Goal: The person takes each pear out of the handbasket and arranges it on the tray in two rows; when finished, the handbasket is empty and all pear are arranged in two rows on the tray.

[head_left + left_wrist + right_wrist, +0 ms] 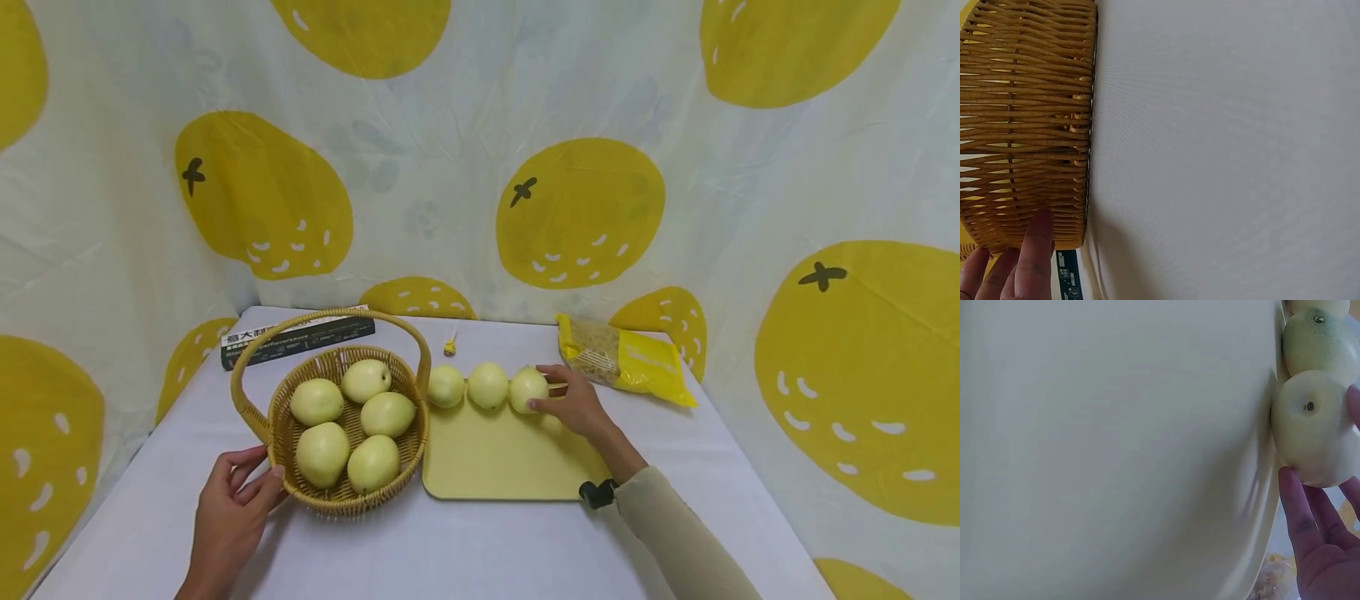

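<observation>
A woven basket (pixel 348 504) with an arched handle holds several pale yellow-green pears (pixel 322 455). My left hand (pixel 232 508) rests against the basket's left side; in the left wrist view its fingers (pixel 1036 256) touch the outside of the weave. To the right lies a pale yellow tray (pixel 510 467). Three pears stand in a row along the tray's far edge. My right hand (pixel 573 402) grips the rightmost pear (pixel 528 389), with the middle pear (pixel 488 386) close beside it. In the right wrist view, fingers and thumb are around the gripped pear (pixel 1313 434).
Behind the basket lies a long dark box (pixel 300 340). A small yellow-wrapped lollipop (pixel 450 347) is behind the row of pears. At the back right lies a yellow bag (pixel 622 362) with a see-through part. A fruit-printed curtain (pixel 450 208) hangs behind the table.
</observation>
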Action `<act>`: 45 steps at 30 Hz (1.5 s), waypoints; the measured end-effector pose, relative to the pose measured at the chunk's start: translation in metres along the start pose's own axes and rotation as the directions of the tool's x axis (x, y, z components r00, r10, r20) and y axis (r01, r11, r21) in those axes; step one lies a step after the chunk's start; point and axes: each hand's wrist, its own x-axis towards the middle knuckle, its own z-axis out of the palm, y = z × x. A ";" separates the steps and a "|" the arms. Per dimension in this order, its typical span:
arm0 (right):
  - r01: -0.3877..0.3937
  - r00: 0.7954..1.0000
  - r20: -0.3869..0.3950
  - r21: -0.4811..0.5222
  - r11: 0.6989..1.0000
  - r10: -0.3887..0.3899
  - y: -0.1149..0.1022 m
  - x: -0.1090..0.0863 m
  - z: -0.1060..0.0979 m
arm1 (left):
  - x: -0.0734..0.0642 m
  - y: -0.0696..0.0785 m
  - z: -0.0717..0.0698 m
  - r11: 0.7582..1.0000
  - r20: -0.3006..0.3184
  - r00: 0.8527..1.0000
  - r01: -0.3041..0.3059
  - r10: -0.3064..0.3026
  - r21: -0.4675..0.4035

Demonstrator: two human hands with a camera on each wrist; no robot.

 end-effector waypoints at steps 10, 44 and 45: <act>0.006 1.000 0.020 0.024 1.000 -0.006 0.002 0.002 0.001 | 0.001 0.000 0.000 1.000 -0.008 1.000 0.009 -0.008 0.028; 0.291 0.946 -0.170 0.064 0.955 -0.277 -0.083 -0.049 -0.004 | 0.001 0.000 -0.001 1.000 -0.007 1.000 -0.004 0.004 0.015; 0.317 0.938 -0.173 0.066 0.946 -0.302 -0.087 -0.052 -0.002 | 0.001 0.000 -0.001 1.000 -0.008 1.000 -0.005 0.005 0.014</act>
